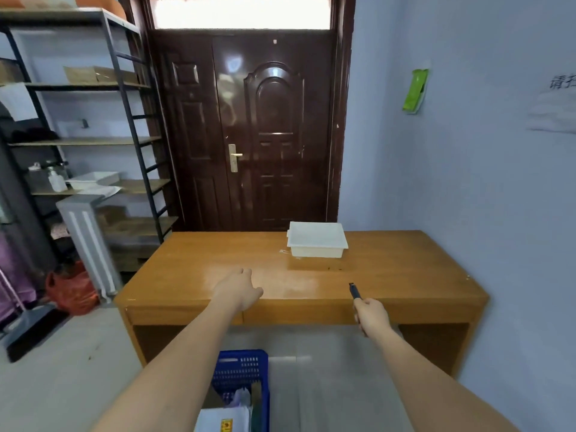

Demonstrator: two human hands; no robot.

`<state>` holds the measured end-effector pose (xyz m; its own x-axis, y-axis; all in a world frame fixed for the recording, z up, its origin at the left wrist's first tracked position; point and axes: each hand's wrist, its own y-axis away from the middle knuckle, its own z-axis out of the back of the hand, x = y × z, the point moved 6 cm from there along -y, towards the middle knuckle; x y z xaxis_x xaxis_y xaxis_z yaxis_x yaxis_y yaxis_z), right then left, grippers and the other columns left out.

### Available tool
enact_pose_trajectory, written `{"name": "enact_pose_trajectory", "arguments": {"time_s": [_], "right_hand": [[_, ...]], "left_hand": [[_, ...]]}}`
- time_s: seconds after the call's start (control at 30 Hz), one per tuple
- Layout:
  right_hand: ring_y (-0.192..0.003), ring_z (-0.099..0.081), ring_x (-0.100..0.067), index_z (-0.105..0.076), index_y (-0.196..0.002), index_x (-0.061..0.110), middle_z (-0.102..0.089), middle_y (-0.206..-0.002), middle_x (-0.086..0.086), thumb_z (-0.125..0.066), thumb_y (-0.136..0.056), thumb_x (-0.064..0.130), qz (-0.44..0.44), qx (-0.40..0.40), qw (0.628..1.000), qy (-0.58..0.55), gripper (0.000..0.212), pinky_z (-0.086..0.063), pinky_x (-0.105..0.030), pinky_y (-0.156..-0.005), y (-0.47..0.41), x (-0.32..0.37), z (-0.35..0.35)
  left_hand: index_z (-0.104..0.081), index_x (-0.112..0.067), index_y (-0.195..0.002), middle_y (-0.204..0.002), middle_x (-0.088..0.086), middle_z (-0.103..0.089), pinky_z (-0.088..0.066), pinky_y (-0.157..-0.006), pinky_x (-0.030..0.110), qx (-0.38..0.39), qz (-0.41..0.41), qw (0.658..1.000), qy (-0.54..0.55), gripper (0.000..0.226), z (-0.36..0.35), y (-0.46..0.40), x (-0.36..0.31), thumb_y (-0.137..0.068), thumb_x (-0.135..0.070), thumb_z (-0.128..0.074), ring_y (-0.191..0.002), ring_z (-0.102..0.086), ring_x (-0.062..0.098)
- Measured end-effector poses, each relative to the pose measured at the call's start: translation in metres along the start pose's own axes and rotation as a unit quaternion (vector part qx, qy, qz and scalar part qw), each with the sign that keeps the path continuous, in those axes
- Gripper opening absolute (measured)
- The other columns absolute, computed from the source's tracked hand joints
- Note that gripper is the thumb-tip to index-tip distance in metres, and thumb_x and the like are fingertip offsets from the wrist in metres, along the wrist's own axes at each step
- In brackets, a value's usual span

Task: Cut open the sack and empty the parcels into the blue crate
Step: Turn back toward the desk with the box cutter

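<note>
Firmly closed right grip (371, 316) around cutter (354, 290).

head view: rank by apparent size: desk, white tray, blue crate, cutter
1. desk
2. white tray and blue crate: unranked; they look alike, and the crate is nearer the camera and cut off by the frame edge.
3. cutter, held in the right hand

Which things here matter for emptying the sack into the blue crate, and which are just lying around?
For the job: blue crate, parcels inside it, cutter in the right hand.
Lying about: white tray, desk, shelves, red bag.
</note>
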<state>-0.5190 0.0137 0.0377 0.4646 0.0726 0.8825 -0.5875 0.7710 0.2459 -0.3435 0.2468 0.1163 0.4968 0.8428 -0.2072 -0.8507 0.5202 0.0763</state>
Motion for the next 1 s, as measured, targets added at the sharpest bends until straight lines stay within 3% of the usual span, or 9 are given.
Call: {"name": "enact_pose_trajectory", "arguments": {"time_s": [0.3, 0.5, 0.8, 0.93, 1.0], "right_hand": [[-0.046, -0.032, -0.016, -0.05, -0.092, 0.006, -0.041, -0.063, -0.007, -0.036, -0.096, 0.016, -0.035, 0.001, 0.999, -0.008, 0.018, -0.025, -0.028, -0.045, -0.11, 0.04, -0.03], [-0.05, -0.036, -0.018, -0.05, -0.106, 0.004, -0.047, -0.067, -0.009, -0.038, -0.096, 0.013, -0.082, 0.013, 0.996, -0.018, 0.018, -0.03, -0.028, -0.044, -0.168, 0.045, -0.044], [-0.049, -0.033, -0.016, -0.044, -0.096, 0.004, -0.042, -0.064, -0.007, -0.037, -0.094, 0.008, -0.128, 0.087, 0.988, -0.009, 0.007, -0.027, -0.024, -0.041, -0.262, 0.022, -0.073], [-0.05, -0.031, -0.016, -0.043, -0.083, 0.008, -0.04, -0.064, -0.007, -0.034, -0.093, 0.007, -0.147, 0.125, 0.981, 0.012, 0.014, -0.026, -0.025, -0.043, -0.308, 0.015, -0.083], [-0.051, -0.034, -0.017, -0.042, -0.092, 0.009, -0.042, -0.067, -0.007, -0.033, -0.094, 0.007, -0.145, 0.147, 0.978, 0.034, 0.01, -0.028, -0.025, -0.044, -0.327, 0.012, -0.087]], "left_hand": [[-0.029, -0.011, -0.145, -0.15, 0.009, -0.035, -0.05, -0.092, 0.037, 0.011, -0.006, 0.999, 0.031, 0.061, -0.002, -0.143, 0.0, -0.091, -0.039, -0.041, -0.124, -0.048, 0.029], [-0.03, -0.01, -0.145, -0.149, 0.009, -0.038, -0.041, -0.101, 0.036, 0.013, -0.012, 1.0, 0.017, 0.06, -0.019, -0.202, -0.015, -0.092, -0.037, -0.043, -0.133, -0.04, 0.026], [-0.029, -0.011, -0.144, -0.151, 0.007, -0.032, -0.047, -0.094, 0.039, 0.066, 0.033, 0.997, 0.009, 0.062, -0.052, -0.276, -0.034, -0.092, -0.04, -0.044, -0.128, -0.044, 0.028], [-0.03, -0.01, -0.144, -0.149, 0.008, -0.035, -0.048, -0.094, 0.039, 0.064, 0.058, 0.996, -0.004, 0.062, -0.054, -0.316, -0.046, -0.092, -0.042, -0.044, -0.128, -0.043, 0.028], [-0.03, -0.01, -0.144, -0.149, 0.008, -0.035, -0.048, -0.094, 0.04, 0.07, 0.069, 0.995, -0.009, 0.062, -0.058, -0.331, -0.052, -0.092, -0.042, -0.044, -0.129, -0.042, 0.028]]}}
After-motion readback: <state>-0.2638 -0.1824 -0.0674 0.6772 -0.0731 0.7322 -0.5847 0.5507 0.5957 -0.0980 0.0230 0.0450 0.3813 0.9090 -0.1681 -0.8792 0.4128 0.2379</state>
